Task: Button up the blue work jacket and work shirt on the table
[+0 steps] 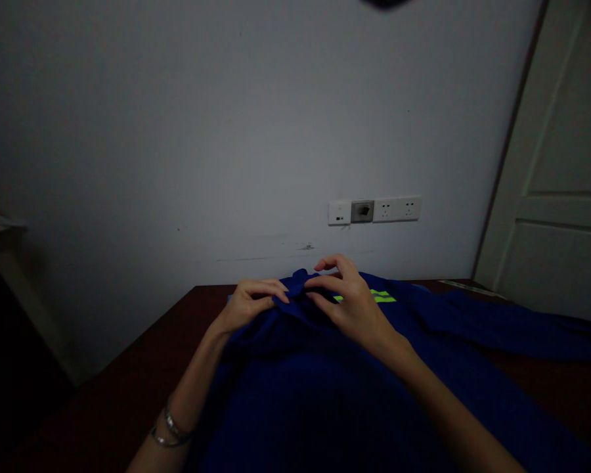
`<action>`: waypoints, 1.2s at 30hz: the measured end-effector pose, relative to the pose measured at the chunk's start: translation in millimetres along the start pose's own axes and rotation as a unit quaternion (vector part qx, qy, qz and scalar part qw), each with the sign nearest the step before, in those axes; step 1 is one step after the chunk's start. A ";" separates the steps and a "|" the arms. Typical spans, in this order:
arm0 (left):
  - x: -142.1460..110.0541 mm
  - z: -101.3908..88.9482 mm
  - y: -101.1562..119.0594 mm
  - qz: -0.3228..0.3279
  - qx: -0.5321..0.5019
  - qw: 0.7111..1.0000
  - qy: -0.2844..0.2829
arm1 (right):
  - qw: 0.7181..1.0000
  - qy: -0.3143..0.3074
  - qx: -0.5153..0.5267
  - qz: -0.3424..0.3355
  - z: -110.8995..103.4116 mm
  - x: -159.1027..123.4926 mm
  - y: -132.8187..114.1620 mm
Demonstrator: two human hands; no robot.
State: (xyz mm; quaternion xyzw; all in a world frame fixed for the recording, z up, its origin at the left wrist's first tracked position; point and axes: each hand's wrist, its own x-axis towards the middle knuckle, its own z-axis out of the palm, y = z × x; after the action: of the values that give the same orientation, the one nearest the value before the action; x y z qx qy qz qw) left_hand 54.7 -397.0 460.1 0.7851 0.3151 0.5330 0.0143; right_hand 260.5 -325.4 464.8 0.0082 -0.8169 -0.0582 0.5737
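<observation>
A dark blue work jacket (285, 387) with a yellow-green reflective strip (384, 296) lies spread over the table, one sleeve stretching off to the right. Near its far end my left hand (253, 299) pinches a fold of the cloth between thumb and fingers. Close beside it, my right hand (342, 292) has thumb and index finger at the same raised fold, with the other fingers lifted and curled. Whether a button or other small part sits between the right fingertips is too dark to make out. Two metal bangles (170, 430) circle my left wrist.
The dark red-brown table (142, 368) reaches to a pale wall (201, 131). A row of sockets and switches (374, 211) is set in the wall just above. To the right stands a panelled door (561, 184). At the left edge is a dark piece of furniture (10, 328).
</observation>
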 end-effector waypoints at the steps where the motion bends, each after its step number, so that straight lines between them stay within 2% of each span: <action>1: 0.0 0.3 -0.4 -0.003 -0.007 1.000 -0.009 | 1.000 0.002 -0.009 -0.002 -0.1 0.1 -1.1; 4: 0.4 1.9 -0.1 -0.014 -0.024 0.999 -0.035 | 1.000 -0.001 -0.023 -0.003 -0.5 1.0 -5.4; 7: 0.8 4.1 1.3 -0.013 -0.034 0.997 -0.064 | 0.999 -0.040 -0.006 0.021 -2.2 2.0 -10.4; 12: 0.7 5.9 1.1 -0.022 -0.042 0.995 -0.083 | 0.986 -0.121 0.073 0.092 -6.8 2.0 -16.2; 17: -0.6 4.6 0.1 -0.024 -0.058 0.994 -0.093 | 0.972 -0.156 0.152 0.088 -9.7 1.0 -14.6; 22: -1.6 4.7 1.1 -0.030 -0.070 0.993 -0.090 | 0.970 -0.155 0.169 0.080 -8.0 0.3 -12.3; 28: 0.8 6.5 2.2 -0.008 -0.047 0.994 -0.096 | 0.973 -0.137 0.163 0.087 -4.2 0.4 -12.3; 36: 2.0 13.3 6.3 0.000 0.018 0.998 -0.060 | 0.976 -0.106 0.136 0.131 5.6 -0.3 -8.2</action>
State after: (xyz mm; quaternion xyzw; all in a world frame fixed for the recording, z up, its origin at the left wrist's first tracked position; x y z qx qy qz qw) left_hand 69.5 -396.9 458.3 0.8157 0.3233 0.4793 0.0190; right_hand 254.9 -333.0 461.8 -0.0277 -0.8675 0.1286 0.4797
